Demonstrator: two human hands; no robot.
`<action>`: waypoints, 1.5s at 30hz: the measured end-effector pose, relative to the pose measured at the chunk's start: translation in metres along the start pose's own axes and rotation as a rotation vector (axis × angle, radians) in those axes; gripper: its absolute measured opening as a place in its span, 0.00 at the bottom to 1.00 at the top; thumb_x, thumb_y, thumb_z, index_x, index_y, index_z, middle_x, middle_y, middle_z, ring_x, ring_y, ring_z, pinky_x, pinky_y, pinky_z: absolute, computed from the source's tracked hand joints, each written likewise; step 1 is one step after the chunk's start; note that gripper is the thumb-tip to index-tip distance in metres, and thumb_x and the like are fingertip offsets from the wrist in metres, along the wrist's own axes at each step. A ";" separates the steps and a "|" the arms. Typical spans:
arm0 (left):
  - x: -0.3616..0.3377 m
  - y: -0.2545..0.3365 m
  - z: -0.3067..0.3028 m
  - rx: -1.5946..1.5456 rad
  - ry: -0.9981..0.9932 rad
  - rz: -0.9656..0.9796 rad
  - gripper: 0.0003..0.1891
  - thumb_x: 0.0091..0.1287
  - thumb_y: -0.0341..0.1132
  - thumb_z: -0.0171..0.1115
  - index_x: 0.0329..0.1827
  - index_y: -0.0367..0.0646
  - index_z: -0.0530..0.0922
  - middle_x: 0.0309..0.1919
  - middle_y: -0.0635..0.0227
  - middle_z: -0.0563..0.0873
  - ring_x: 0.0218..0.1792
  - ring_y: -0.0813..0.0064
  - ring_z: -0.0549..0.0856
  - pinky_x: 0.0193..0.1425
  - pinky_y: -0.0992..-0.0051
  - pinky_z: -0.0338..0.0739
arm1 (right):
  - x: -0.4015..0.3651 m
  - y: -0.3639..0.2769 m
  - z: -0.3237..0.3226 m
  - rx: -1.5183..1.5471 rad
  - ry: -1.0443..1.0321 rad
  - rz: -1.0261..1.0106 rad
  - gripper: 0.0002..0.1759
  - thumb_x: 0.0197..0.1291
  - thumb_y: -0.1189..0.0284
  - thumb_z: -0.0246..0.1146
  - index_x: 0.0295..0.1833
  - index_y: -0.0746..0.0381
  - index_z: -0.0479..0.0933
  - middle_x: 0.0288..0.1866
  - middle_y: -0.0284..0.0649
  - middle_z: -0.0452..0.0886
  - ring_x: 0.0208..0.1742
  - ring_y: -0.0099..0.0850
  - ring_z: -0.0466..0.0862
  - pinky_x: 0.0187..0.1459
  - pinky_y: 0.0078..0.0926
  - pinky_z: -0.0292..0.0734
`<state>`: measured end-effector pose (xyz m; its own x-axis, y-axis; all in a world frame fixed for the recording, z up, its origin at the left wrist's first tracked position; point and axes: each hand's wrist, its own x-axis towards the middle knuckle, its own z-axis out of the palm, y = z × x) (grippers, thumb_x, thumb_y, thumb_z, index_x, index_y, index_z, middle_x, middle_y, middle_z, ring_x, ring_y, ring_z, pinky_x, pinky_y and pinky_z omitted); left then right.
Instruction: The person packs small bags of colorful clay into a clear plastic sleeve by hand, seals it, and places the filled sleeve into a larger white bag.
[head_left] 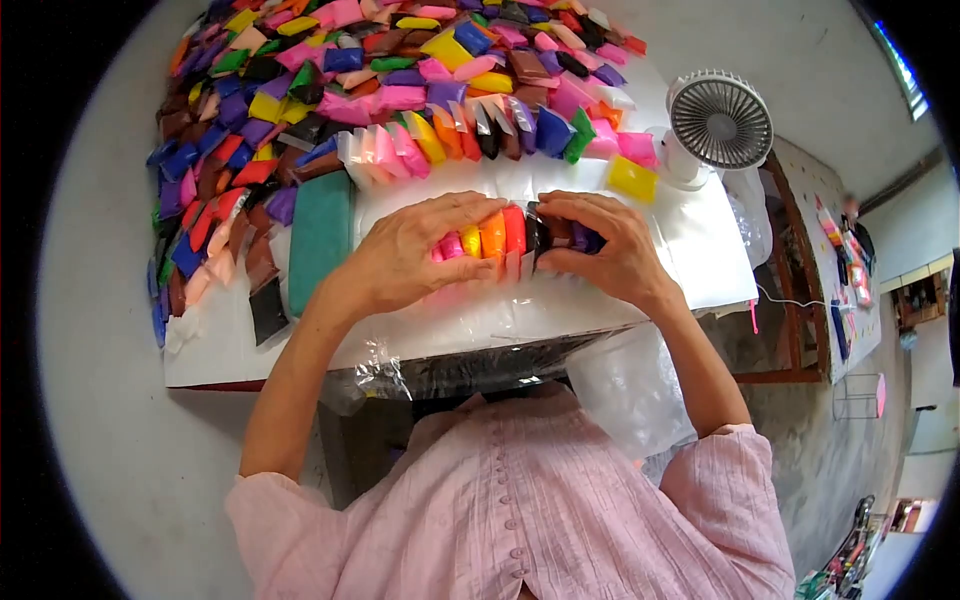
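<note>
Holding packets (pixel 497 233) in a row between left hand (pixel 405 258) and right hand (pixel 612 247), both grips clenched on its ends, low over worktop (pixel 690 255), near pile (pixel 400 70). Probably light, soft, slick-wrapped. Best squeezed evenly endwise to avoid buckling mid-row.

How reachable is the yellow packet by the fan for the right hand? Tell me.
Probably yes: the yellow packet lies just beyond the right hand, nothing between, though that hand holds dark packets.
</note>
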<state>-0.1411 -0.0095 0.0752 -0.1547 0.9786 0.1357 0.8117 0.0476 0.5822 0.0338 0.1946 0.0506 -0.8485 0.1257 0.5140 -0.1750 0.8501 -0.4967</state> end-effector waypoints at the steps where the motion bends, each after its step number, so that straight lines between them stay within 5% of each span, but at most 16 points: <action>1: 0.000 -0.001 0.000 0.052 0.014 0.022 0.36 0.63 0.49 0.67 0.74 0.48 0.70 0.70 0.52 0.73 0.71 0.55 0.71 0.77 0.63 0.62 | -0.001 0.002 0.001 -0.009 0.004 -0.008 0.28 0.43 0.65 0.78 0.53 0.62 0.83 0.54 0.45 0.85 0.51 0.42 0.85 0.54 0.36 0.79; 9: 0.012 -0.005 -0.005 0.149 0.005 0.165 0.45 0.58 0.49 0.73 0.77 0.44 0.63 0.74 0.52 0.66 0.77 0.53 0.62 0.80 0.60 0.54 | 0.004 -0.009 -0.006 0.010 -0.045 0.035 0.34 0.38 0.65 0.82 0.56 0.61 0.82 0.53 0.43 0.86 0.50 0.38 0.85 0.54 0.33 0.80; 20: 0.015 0.000 0.005 0.085 -0.052 0.178 0.27 0.70 0.38 0.59 0.72 0.46 0.72 0.74 0.57 0.69 0.76 0.55 0.64 0.80 0.61 0.56 | -0.003 0.009 0.006 -0.023 0.069 -0.085 0.23 0.46 0.60 0.77 0.49 0.58 0.87 0.54 0.44 0.86 0.54 0.41 0.86 0.56 0.37 0.79; 26: 0.016 0.001 0.005 0.060 -0.072 0.163 0.25 0.70 0.36 0.58 0.71 0.43 0.73 0.74 0.57 0.70 0.77 0.55 0.63 0.80 0.62 0.56 | -0.003 0.003 -0.005 -0.111 -0.042 -0.105 0.31 0.46 0.61 0.78 0.58 0.57 0.83 0.60 0.45 0.82 0.62 0.43 0.81 0.62 0.38 0.75; 32: 0.015 0.000 0.006 0.062 -0.064 0.169 0.25 0.69 0.35 0.59 0.70 0.42 0.74 0.73 0.56 0.70 0.76 0.56 0.64 0.79 0.62 0.57 | -0.007 -0.009 -0.022 0.008 -0.030 0.101 0.44 0.42 0.64 0.80 0.68 0.59 0.74 0.66 0.46 0.77 0.66 0.45 0.77 0.65 0.40 0.72; 41: 0.014 0.001 0.006 0.038 -0.053 0.184 0.24 0.68 0.33 0.60 0.68 0.43 0.76 0.71 0.55 0.73 0.74 0.56 0.68 0.78 0.63 0.60 | -0.017 0.005 -0.010 0.112 -0.029 0.100 0.35 0.44 0.72 0.79 0.62 0.62 0.79 0.67 0.44 0.79 0.66 0.40 0.78 0.67 0.36 0.73; 45: 0.014 0.002 0.005 0.012 -0.052 0.179 0.24 0.68 0.33 0.60 0.68 0.43 0.76 0.70 0.55 0.73 0.73 0.56 0.69 0.77 0.64 0.61 | -0.015 0.000 -0.012 -0.032 -0.043 0.063 0.39 0.44 0.61 0.79 0.63 0.63 0.78 0.64 0.48 0.79 0.64 0.45 0.79 0.67 0.41 0.70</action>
<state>-0.1385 0.0051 0.0746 0.0215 0.9806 0.1947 0.8304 -0.1260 0.5427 0.0521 0.1990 0.0513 -0.8782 0.1580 0.4514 -0.1050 0.8570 -0.5044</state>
